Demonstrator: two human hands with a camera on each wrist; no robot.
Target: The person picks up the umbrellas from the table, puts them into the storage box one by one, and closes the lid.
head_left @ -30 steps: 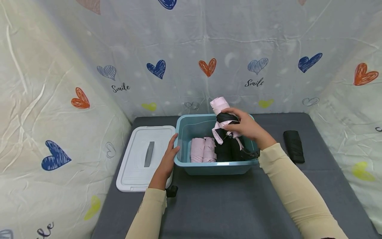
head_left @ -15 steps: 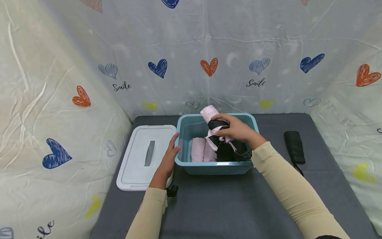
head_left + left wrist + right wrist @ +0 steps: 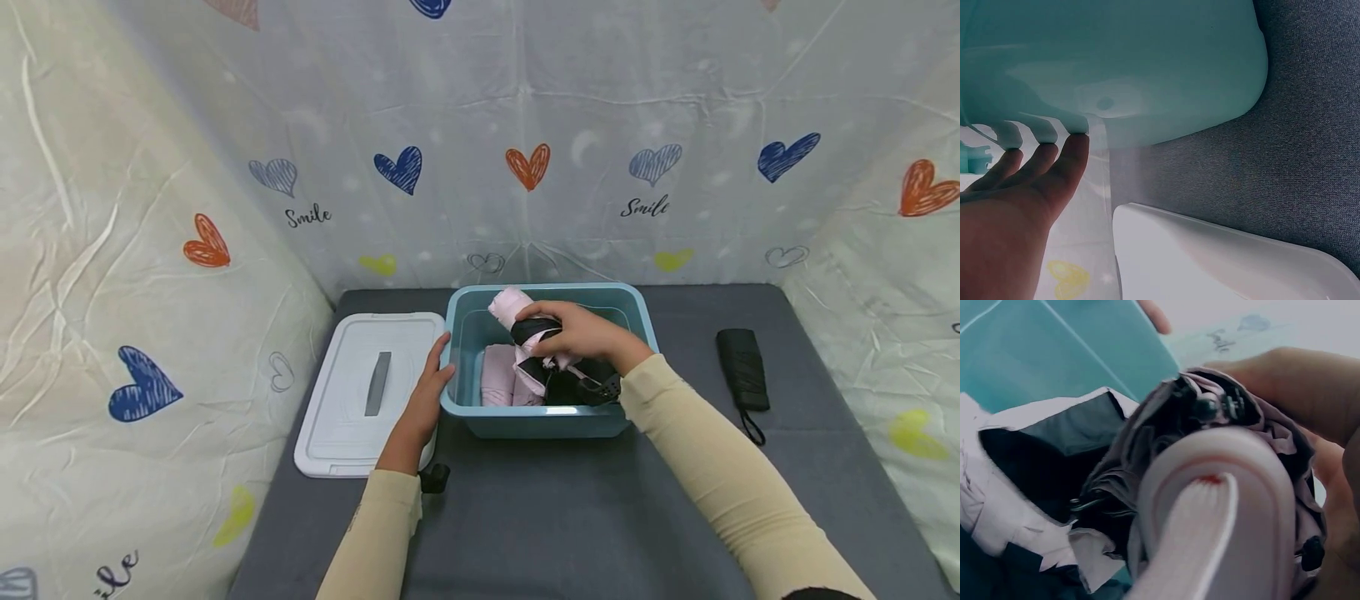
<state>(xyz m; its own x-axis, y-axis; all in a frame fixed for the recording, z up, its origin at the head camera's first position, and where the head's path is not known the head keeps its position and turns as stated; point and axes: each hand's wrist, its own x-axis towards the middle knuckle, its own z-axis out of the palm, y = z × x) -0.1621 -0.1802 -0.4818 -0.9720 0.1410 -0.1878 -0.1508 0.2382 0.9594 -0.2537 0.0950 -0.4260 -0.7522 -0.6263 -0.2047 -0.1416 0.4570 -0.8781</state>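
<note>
My right hand point(image 3: 581, 335) grips a folded pink umbrella point(image 3: 508, 305) with black parts, tilted low inside the blue-green bin point(image 3: 536, 423). In the right wrist view its pale handle end point(image 3: 1241, 487) and wrist strap point(image 3: 1188, 544) face the camera, with loose pink and black canopy folds around them. Below it in the bin lie rolled pink umbrellas point(image 3: 497, 375) and dark ones, partly hidden by the hand and the held umbrella. My left hand point(image 3: 422, 400) touches the bin's left side, its fingers straight against the outer wall in the left wrist view.
A white lid point(image 3: 345, 400) with a grey handle point(image 3: 378, 383) lies left of the bin. To the right, a folded black umbrella point(image 3: 742, 371) with a wrist loop lies on the dark grey table point(image 3: 525, 517). A heart-printed curtain point(image 3: 465, 92) stands behind.
My right hand has moved left and down with the pink umbrella, from above the bin's back rim to inside the bin. The left hand stays at the bin's side.
</note>
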